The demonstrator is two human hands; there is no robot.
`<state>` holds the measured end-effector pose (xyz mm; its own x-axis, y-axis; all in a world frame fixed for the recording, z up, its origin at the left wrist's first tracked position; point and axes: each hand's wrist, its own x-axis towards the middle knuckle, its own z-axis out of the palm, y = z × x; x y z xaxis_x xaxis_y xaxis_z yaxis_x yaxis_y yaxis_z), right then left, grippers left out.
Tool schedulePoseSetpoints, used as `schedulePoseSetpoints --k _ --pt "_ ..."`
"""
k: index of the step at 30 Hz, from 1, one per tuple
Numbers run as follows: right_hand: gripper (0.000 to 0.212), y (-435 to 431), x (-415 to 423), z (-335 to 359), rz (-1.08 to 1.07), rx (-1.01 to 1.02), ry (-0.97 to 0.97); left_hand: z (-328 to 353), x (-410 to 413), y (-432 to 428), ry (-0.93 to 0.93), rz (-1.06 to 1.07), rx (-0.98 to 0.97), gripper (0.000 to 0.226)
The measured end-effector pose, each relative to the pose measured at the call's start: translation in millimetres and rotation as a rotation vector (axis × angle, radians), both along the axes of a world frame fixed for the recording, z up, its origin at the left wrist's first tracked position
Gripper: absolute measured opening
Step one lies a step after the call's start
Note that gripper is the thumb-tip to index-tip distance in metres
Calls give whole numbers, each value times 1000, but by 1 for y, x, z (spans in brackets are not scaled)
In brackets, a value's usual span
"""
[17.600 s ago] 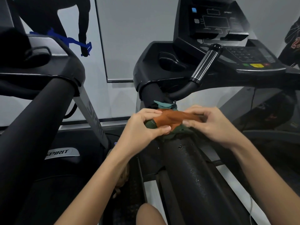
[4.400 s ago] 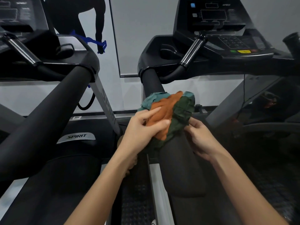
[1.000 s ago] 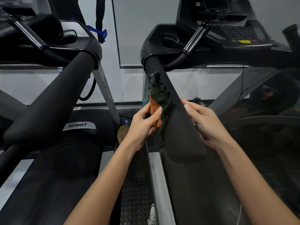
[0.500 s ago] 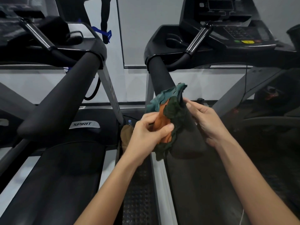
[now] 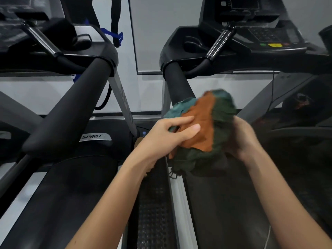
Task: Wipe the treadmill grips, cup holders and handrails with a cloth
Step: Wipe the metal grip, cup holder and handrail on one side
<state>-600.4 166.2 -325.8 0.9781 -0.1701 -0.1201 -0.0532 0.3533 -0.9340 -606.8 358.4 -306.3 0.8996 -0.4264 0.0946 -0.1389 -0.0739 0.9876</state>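
The bunched cloth of orange, teal and dark green patches [image 5: 203, 126] is held between the two hands, over the near end of the black padded handrail [image 5: 177, 83]. The left hand [image 5: 168, 135] is laid on top, its fingers extended nearly straight across the orange patch. The right hand [image 5: 240, 139], blurred, is curled round the cloth's right flank. The handrail's long axis runs straight ahead of the hands and upward to the console. A wiping stroke is therefore judged to be directed forward along that axis, with both hands equally near the rail.
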Motion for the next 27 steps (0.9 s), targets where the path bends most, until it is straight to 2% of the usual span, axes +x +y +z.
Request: schedulePoseSetpoints --k 3,5,7,9,11,13,15,23,27 --pt "29 -16 -8 16 -189 -143 -110 14 2 2 -69 -71 160 50" --pt "25 -18 -20 24 -180 -332 -224 16 3 5 -86 -126 211 57" --pt "24 -16 -36 32 -10 -627 -353 14 3 9 -119 -183 251 64" --pt "45 -15 -47 38 295 -853 -366 11 2 12 -149 -220 271 68" --pt "64 -12 -55 40 501 -962 -284 6 1 11 -154 -208 242 69" --pt "71 -7 -54 38 489 -967 -234 1 1 7 -164 -132 185 64" --pt "67 -2 -50 38 396 -938 -248 -4 4 2 -207 -28 156 57" --pt "24 1 0 27 92 -741 -331 -3 44 -20 -353 292 144 35" --pt "18 1 5 23 4 -752 -348 0 44 -19 -343 257 210 37"
